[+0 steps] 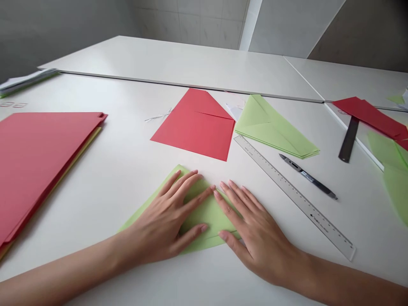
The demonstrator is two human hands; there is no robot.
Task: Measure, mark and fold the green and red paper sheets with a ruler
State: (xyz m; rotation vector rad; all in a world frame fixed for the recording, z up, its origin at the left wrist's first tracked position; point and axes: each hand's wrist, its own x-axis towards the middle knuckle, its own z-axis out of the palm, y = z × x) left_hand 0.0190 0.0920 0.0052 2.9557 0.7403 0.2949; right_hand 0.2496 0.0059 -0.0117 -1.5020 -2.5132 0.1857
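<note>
A folded sheet of light green paper [204, 204] lies on the white table in front of me, partly covered by both hands. My left hand [168, 216] rests flat on it with fingers spread. At its right edge, my right hand [251, 225] lies palm down with fingers stretched out, its fingertips touching the paper. The two index fingertips are close together near the paper's upper edge. Neither hand grips anything. Beyond the hands lie a folded red paper [200, 127] and several stacked green folded papers [274, 127].
A clear ruler [296, 195] and a dark pen [307, 176] lie to the right. Large red sheets [47, 161] over yellow ones are stacked at left. Farther right are more red paper [372, 114], green paper [392, 178] and a dark flat strip [349, 138]. White scraps [159, 116] lie behind.
</note>
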